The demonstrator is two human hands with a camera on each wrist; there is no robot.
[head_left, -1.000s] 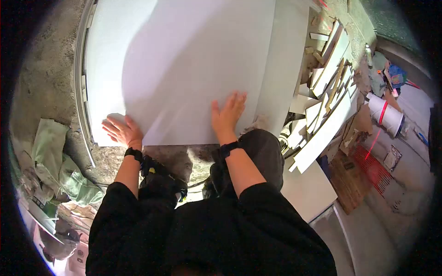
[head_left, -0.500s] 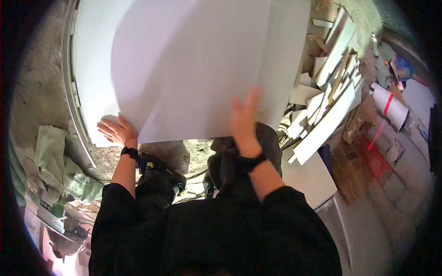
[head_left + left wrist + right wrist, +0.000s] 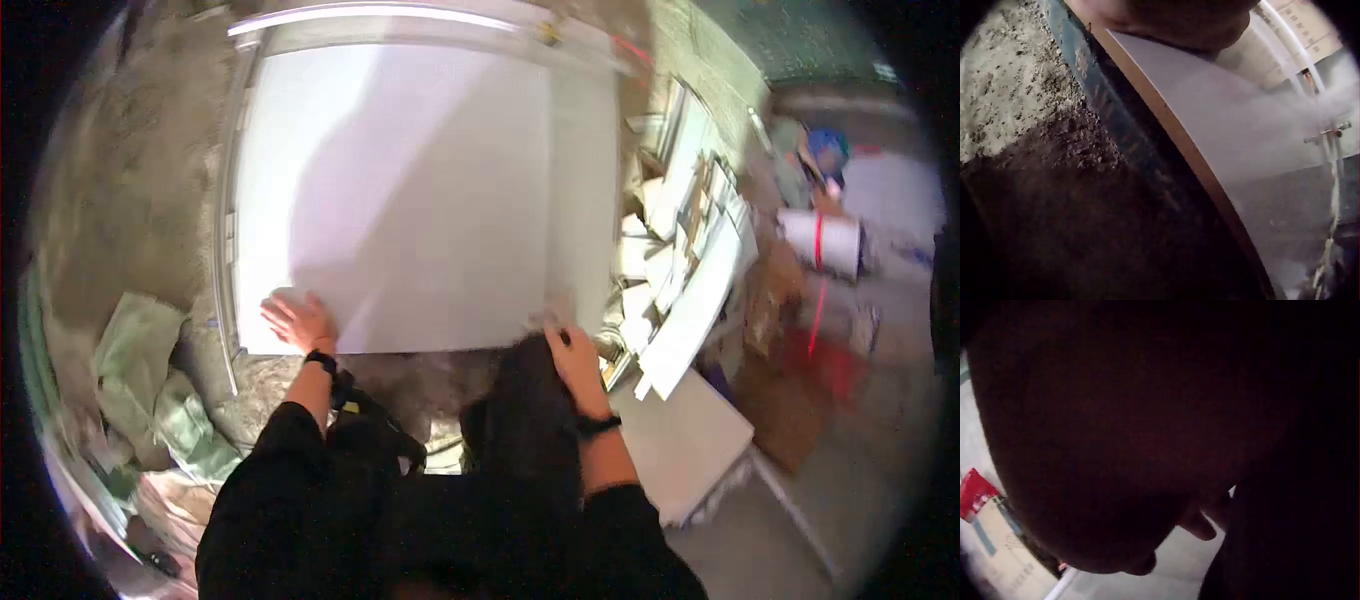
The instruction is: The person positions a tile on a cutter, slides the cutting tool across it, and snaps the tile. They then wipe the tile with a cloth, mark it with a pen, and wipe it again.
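Note:
A large white board [image 3: 420, 220] lies flat in front of me, its near edge toward my legs. My left hand [image 3: 300, 322] rests on its near left corner, palm down with fingers spread. In the left wrist view, the same board [image 3: 1210, 119] shows a brown edge above a blue, scuffed beam [image 3: 1100, 81]. My right hand [image 3: 577, 368] is off the board, beside my dark-clothed knee [image 3: 525, 380] near its right corner. The right wrist view is very dark, with loosely extended fingers [image 3: 1196, 525] visible.
A metal rail [image 3: 225, 230] runs along the board's left side, another bar [image 3: 380, 12] across its far end. White offcuts [image 3: 690, 290] are heaped at right, near a white roll [image 3: 822, 242] with a red band. Green sacks [image 3: 145, 350] lie at left.
My right hand has lifted off the board and moved right and back to beside my knee. My left hand stays on the corner. The head view now takes in the board's far end.

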